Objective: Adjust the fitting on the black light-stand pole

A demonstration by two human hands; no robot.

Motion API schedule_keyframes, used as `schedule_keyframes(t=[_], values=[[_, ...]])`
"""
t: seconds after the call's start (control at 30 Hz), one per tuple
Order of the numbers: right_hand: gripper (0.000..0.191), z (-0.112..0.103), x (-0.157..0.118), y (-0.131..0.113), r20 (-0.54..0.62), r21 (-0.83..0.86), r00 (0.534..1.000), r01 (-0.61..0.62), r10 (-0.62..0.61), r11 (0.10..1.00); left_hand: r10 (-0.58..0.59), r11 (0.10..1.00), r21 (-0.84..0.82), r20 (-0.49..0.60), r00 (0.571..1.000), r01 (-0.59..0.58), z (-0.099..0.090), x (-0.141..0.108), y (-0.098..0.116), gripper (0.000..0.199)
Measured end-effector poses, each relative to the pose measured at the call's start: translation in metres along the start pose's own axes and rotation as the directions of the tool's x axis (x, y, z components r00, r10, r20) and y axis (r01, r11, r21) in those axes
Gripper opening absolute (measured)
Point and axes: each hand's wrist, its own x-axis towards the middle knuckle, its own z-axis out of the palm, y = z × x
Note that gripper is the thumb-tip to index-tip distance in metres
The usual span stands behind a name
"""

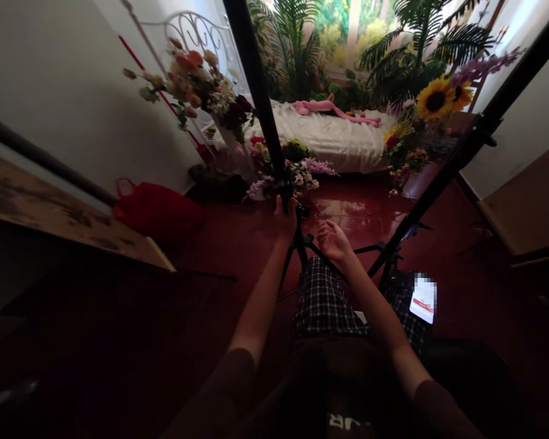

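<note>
In the head view, a black light-stand pole (261, 85) rises from a tripod base close in front of my knees. My left hand (286, 221) is closed around the lower pole, near a dark knob or clamp. Just right of the pole, my right hand (335, 242) hovers with loosely curled fingers, palm partly turned up. Nothing shows in it, and it appears apart from the pole. Dim light hides the details of the stand's joint. Below the hands, checked trousers (327, 299) cover my legs.
Another black stand (457, 149) slants up on the right. A lit phone (423, 300) rests on my right leg. Ahead, a pink plush toy (318, 107) lies on a white-covered bed (343, 141), between flowers (196, 79) and sunflowers (435, 99). A red bag (158, 210) sits left.
</note>
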Motion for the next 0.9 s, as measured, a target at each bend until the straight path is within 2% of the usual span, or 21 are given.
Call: schedule_keyframes(t=[0.1, 0.27, 0.47, 0.6, 0.7, 0.77, 0.8, 0.87, 0.9], values=[[0.032, 0.018, 0.027, 0.006, 0.078, -0.077, 0.995, -0.052, 0.058, 0.996, -0.002, 0.999, 0.04, -0.055, 0.998, 0.004, 0.002, -0.006, 0.0, 0.048], [0.029, 0.031, 0.046, 0.0, 0.171, -0.251, 0.985, 0.043, 0.0, 0.967, 0.027, 0.999, 0.042, -0.084, 0.996, -0.024, 0.001, -0.01, -0.001, 0.049], [0.02, 0.034, 0.046, -0.016, 0.068, -0.269, 0.99, -0.098, 0.121, 0.958, 0.03, 0.999, -0.024, -0.056, 0.998, -0.031, 0.003, -0.01, -0.004, 0.046], [0.019, 0.041, 0.042, -0.02, 0.036, -0.328, 0.99, -0.118, 0.137, 0.937, 0.023, 0.999, -0.029, -0.084, 0.996, -0.025, 0.003, -0.011, -0.004, 0.044], [0.017, 0.043, 0.041, -0.02, 0.001, -0.42, 0.996, -0.079, 0.088, 0.904, 0.015, 0.999, -0.049, -0.077, 0.997, -0.019, 0.004, -0.01, -0.006, 0.045], [0.012, 0.041, 0.043, -0.018, -0.014, -0.587, 1.0, -0.005, -0.004, 0.809, 0.007, 0.998, -0.067, -0.056, 0.998, -0.011, 0.004, -0.009, -0.007, 0.048], [0.01, 0.039, 0.043, -0.016, -0.005, -0.689, 0.997, 0.049, -0.073, 0.723, 0.008, 0.997, -0.07, -0.048, 0.999, -0.012, 0.004, -0.008, -0.007, 0.049], [0.006, 0.034, 0.044, -0.013, 0.072, -0.862, 0.965, 0.187, -0.252, 0.472, 0.023, 0.997, -0.069, -0.048, 0.999, -0.026, 0.003, -0.008, -0.006, 0.049], [0.005, 0.032, 0.043, -0.012, 0.134, -0.917, 0.928, 0.249, -0.348, 0.312, 0.032, 0.997, -0.068, -0.056, 0.998, -0.036, 0.003, -0.008, -0.005, 0.048]])
